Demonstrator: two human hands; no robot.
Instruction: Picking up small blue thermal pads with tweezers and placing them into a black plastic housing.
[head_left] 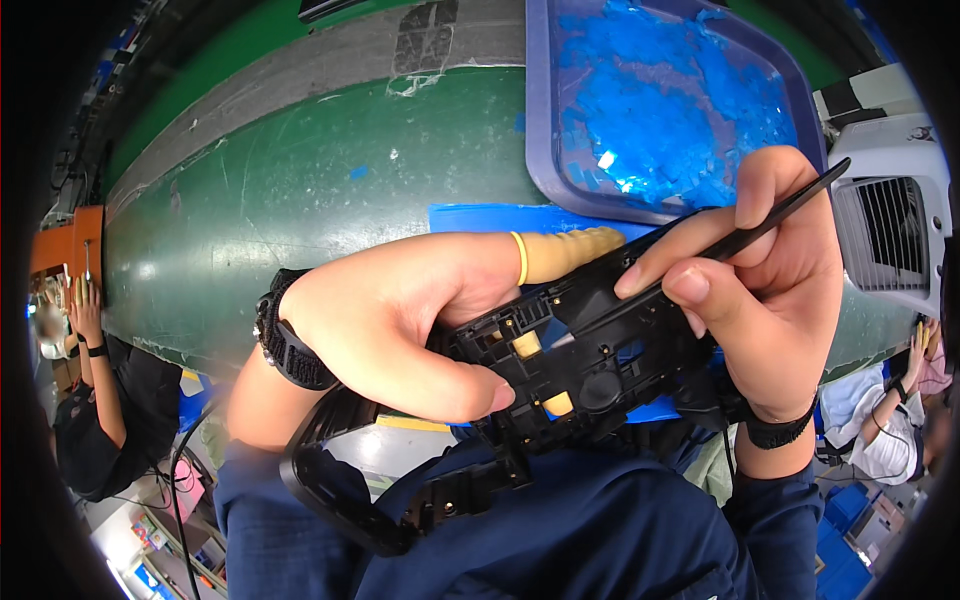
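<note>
A black moulded plastic housing with ribs, small brass inserts and openings is held tilted above my lap. My left hand grips its left end, thumb on the near face and a yellow-cotted finger behind the far edge. A curved black arm of the housing hangs at lower left. My right hand is closed round slim black tweezers, one end sticking out to the upper right. Their lower end lies against the housing and blends into its black surface. My right fingertips are close to the housing; whether they touch it I cannot tell.
Beyond my hands, a grey-purple tray holds many blue film scraps on the green table. A flat blue piece lies before the tray. A white vented machine stands at right. Other people sit at both sides.
</note>
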